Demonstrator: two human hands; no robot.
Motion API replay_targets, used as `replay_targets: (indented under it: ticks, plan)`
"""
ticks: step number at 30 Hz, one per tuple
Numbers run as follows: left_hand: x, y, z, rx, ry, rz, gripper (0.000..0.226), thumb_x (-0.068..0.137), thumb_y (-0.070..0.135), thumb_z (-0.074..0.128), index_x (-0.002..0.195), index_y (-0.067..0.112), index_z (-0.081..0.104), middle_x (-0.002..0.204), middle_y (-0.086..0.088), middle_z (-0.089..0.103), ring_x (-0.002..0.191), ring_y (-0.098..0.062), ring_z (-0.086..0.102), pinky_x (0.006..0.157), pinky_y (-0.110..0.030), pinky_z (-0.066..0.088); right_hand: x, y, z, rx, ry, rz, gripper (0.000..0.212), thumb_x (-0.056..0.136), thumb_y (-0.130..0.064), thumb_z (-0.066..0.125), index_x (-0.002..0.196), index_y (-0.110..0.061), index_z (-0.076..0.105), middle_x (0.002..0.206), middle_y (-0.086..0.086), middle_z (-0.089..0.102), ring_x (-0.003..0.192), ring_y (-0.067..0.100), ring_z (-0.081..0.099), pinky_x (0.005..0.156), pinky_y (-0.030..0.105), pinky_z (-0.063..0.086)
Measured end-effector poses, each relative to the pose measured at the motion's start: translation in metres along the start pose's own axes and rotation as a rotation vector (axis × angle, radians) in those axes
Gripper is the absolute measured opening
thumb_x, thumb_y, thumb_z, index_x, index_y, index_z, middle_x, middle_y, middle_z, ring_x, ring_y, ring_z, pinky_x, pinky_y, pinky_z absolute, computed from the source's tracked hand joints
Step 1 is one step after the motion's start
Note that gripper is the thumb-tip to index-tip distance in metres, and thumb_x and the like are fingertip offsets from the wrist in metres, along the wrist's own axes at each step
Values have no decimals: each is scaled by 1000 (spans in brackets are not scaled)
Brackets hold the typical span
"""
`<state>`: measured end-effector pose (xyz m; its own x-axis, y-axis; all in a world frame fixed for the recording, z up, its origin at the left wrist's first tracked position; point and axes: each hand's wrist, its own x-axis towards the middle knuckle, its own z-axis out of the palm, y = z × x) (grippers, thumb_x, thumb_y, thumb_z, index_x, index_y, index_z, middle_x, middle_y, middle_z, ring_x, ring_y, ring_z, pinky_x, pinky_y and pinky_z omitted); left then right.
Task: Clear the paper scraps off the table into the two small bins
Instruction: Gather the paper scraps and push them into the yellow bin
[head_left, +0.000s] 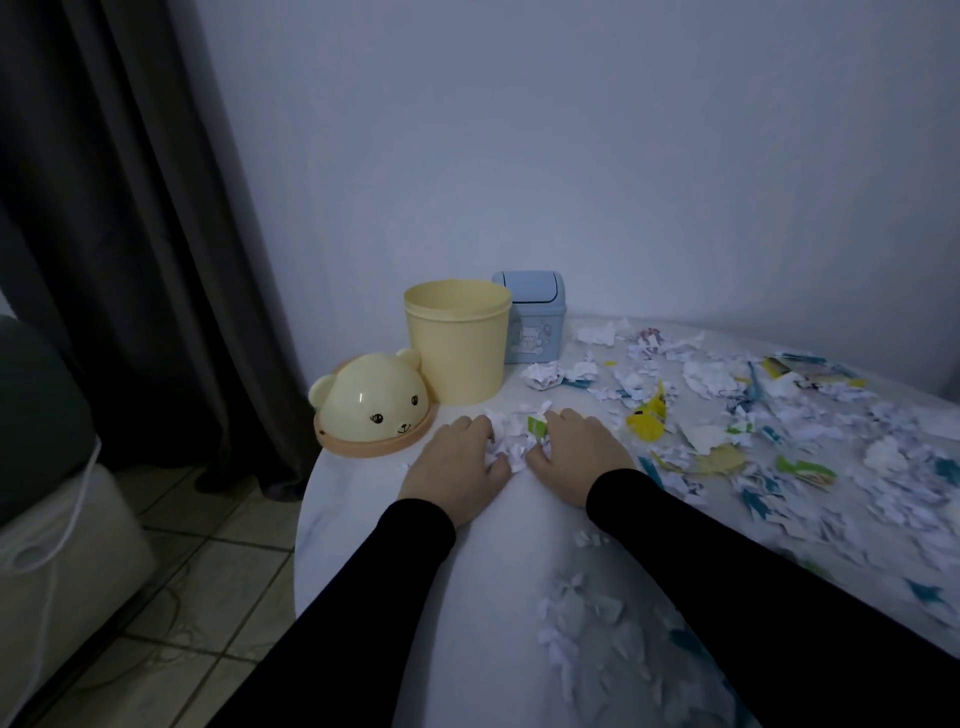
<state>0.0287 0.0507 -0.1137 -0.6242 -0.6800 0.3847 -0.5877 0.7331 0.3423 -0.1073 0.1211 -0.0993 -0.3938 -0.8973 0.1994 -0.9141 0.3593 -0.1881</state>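
Your left hand (453, 464) and right hand (581, 451) curl around a small heap of scraps (514, 435), pinching it between them on the table (363, 519), just before the open yellow bin (457, 340).

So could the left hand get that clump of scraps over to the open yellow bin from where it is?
Probably yes. The left hand sits at the scrap pile, and the yellow bin stands just behind with its mouth open. Its bear lid lies off to the left, and nothing stands between.
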Motion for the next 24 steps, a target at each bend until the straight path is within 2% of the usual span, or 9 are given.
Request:
replay_targets:
  ticks: [5, 7, 9, 12, 15, 18, 20, 22, 24]
  plan:
    - [-6, 6, -3, -33, 70, -42, 27, 87, 32, 49, 72, 12, 39, 83, -15, 55, 86, -33, 55, 66, -32, 30, -1, -1, -6, 35, -10, 22, 33, 92, -31, 42, 111, -6, 50, 113, 16, 50, 105, 34, 54, 79, 33, 40]
    - [-8, 6, -4, -108, 114, -45, 30, 82, 35, 45, 67, 9, 47, 84, -12, 50, 82, -31, 56, 69, -33, 38, -2, 1, -12, 77, 6, 21, 22, 90, -29, 43, 100, -10, 48, 106, 14, 49, 102, 32, 55, 74, 30, 36]
    - [-7, 5, -5, -138, 99, -39, 30, 82, 29, 52, 65, 4, 55, 91, -10, 52, 85, -28, 57, 74, -32, 42, -1, 4, -19, 100, 25, 9, 13, 89, -26, 44, 87, -13, 42, 95, 9, 45, 96, 30, 55, 71, 28, 34]
    - [-5, 7, -9, -90, 43, -50, 39, 82, 22, 57, 53, 15, 31, 70, -5, 42, 82, -29, 53, 62, -26, 25, 1, 5, -27, 165, 67, 23, 20, 90, -24, 44, 74, -14, 38, 86, 4, 43, 82, 27, 49, 68, 28, 33]
    - [-3, 10, -11, -163, 85, -95, 41, 79, 18, 58, 54, 18, 26, 55, 0, 34, 69, -28, 43, 59, -26, 23, 5, 3, -34, 295, 127, 66, 30, 92, -24, 43, 64, -17, 33, 75, 5, 45, 69, 24, 46, 60, 30, 33]
    - [3, 13, -13, -347, 193, -174, 21, 80, 13, 58, 69, 13, 41, 64, -9, 48, 67, -28, 45, 56, -26, 24, 9, 0, -41, 395, 144, 98, 33, 96, -24, 39, 64, -16, 34, 68, 2, 43, 62, 20, 42, 52, 30, 30]
    - [9, 17, -17, -475, 246, -211, 11, 82, 12, 57, 86, 14, 47, 68, -7, 54, 64, -22, 47, 55, -26, 29, 13, 0, -46, 449, 139, 98, 29, 97, -22, 35, 72, -15, 47, 75, 3, 50, 73, 24, 48, 61, 30, 36]
    - [13, 19, -21, -558, 282, -225, 12, 85, 14, 56, 94, 20, 51, 61, 0, 51, 55, -17, 45, 50, -23, 33, 17, 0, -51, 484, 131, 108, 30, 97, -21, 33, 85, -14, 60, 87, 4, 55, 84, 25, 51, 73, 30, 39]
    - [16, 20, -25, -631, 309, -232, 6, 88, 20, 57, 94, 21, 57, 65, 6, 54, 56, -10, 46, 52, -13, 36, 21, 1, -54, 525, 131, 114, 31, 96, -16, 35, 74, -11, 55, 80, 5, 53, 79, 24, 47, 69, 29, 35]
